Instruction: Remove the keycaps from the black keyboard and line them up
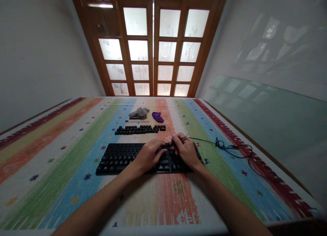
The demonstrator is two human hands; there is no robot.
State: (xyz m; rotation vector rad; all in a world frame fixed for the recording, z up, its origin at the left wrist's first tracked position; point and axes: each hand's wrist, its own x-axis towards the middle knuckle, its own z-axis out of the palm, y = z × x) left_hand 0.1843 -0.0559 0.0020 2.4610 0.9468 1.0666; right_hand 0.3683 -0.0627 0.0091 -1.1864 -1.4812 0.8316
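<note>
A black keyboard [120,157] lies across the striped tablecloth in front of me; its upper rows show small stubs where keycaps are off. My left hand [149,156] rests over the keyboard's middle, thumb and fingers apart, fingertips at the top rows. Over the right part of the keyboard, my right hand [186,150] is closed in a pinch. What sits between its fingertips is too small to make out. Behind the keyboard, loose black keycaps [140,129] stand in rows.
Past the keycaps lie a crumpled grey cloth [139,112], a purple cloth [157,117] and a thin stick-like tool [136,121]. The keyboard's black cable [226,146] loops off to the right. The tablecloth [76,181] covers the table, with wooden glazed doors [153,38] beyond.
</note>
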